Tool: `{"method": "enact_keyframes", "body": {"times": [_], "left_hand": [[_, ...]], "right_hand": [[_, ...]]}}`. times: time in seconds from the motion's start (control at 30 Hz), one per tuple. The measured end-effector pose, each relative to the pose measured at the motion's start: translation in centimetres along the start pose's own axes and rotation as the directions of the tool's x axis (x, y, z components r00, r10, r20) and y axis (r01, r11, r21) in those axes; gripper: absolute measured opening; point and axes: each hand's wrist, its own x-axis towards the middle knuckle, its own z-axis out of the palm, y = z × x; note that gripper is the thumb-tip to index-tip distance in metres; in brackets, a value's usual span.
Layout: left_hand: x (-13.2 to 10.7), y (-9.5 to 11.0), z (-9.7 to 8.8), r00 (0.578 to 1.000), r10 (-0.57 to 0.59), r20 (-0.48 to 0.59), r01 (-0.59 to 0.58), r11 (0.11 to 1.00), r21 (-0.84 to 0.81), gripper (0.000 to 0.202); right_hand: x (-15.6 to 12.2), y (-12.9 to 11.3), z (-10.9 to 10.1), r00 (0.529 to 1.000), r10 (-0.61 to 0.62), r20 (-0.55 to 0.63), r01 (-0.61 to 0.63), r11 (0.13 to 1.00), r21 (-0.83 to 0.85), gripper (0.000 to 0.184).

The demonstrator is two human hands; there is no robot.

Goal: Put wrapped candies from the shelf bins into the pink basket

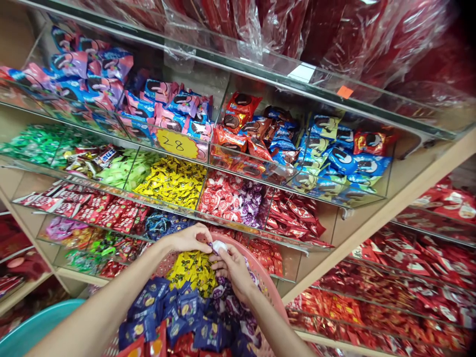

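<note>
Both hands are raised over a pink basket (266, 270) of wrapped sweets. My right hand (236, 270) grips a white-and-purple wrapped candy (219, 246) between thumb and fingers. At the candy's left end, my left hand (191, 239) is closed in a pinch on its purple wrapper. Below the hands the basket holds yellow packets (193, 270), dark blue packets (186, 307), purple-wrapped candies (226, 297) and some red packets (186, 343) near the front.
Glass-fronted shelves hold sorted sweets: yellow ones (173, 182), red-and-white ones (221, 196), purple ones (253, 202). Above them are packaged biscuits (241, 124) and a yellow "28" price tag (177, 144). A turquoise basin (40, 325) stands at lower left; more red-packed shelves (405, 277) are at right.
</note>
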Motion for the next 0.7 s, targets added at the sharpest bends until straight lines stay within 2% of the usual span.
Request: {"method": "enact_keyframes", "body": {"times": [0.23, 0.37, 0.47, 0.53, 0.63, 0.7], "left_hand": [[0.25, -0.71, 0.15, 0.999, -0.001, -0.032, 0.002, 0.999, 0.046, 0.035], [0.12, -0.65, 0.16, 0.998, -0.025, -0.055, 0.027, 0.999, 0.038, 0.035], [0.08, -0.40, 0.13, 0.996, -0.061, -0.057, 0.062, 0.998, 0.016, 0.029], [0.11, -0.26, 0.13, 0.994, -0.096, -0.047, 0.095, 0.995, -0.005, 0.026], [0.16, -0.11, 0.12, 0.993, -0.116, -0.035, 0.115, 0.993, -0.026, 0.022], [0.13, 0.02, 0.09, 0.993, -0.110, -0.034, 0.109, 0.994, -0.026, 0.021]], "right_hand": [[-0.07, 0.02, 0.26, 1.000, -0.026, 0.001, 0.026, 0.999, -0.046, 0.047], [0.06, 0.17, 0.33, 0.994, -0.109, 0.017, 0.110, 0.984, -0.138, 0.044], [-0.09, 0.17, 0.44, 0.979, -0.201, 0.044, 0.205, 0.936, -0.287, 0.036], [-0.35, -0.04, 0.44, 0.952, -0.294, 0.086, 0.300, 0.843, -0.446, 0.030], [-0.70, -0.53, 0.21, 0.887, -0.418, 0.199, 0.432, 0.593, -0.680, 0.030], [-0.77, -0.77, -0.02, 0.856, -0.444, 0.266, 0.475, 0.469, -0.745, 0.034]]}}
